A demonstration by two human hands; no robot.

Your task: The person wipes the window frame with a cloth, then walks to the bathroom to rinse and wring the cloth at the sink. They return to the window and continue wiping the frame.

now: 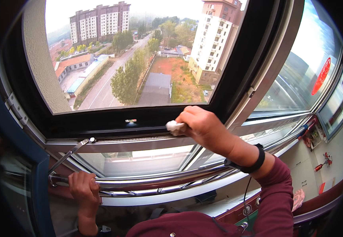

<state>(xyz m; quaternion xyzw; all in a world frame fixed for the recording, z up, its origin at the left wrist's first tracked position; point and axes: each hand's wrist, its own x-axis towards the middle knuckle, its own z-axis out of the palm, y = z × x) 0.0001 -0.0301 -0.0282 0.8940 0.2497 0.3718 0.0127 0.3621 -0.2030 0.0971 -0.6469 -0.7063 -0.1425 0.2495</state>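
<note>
My right hand (199, 126) is closed around a white cloth or wad of tissue (175, 127), which sticks out past the fingers at the lower right of the black window frame (100, 122). Below and to the left, my left hand (84, 186) grips the left end of a shiny metal rail (147, 182). A screened pane with buildings and a road behind it fills the upper view. The fingertips of my right hand are partly hidden, and how firmly the cloth touches the frame cannot be told.
A metal stay arm (70, 152) joins the lower frame near my left hand. The opened dark blue sash (38, 189) stands at the left. More glass with a red round sticker (321, 76) is at the right. A cord hangs beside my right forearm.
</note>
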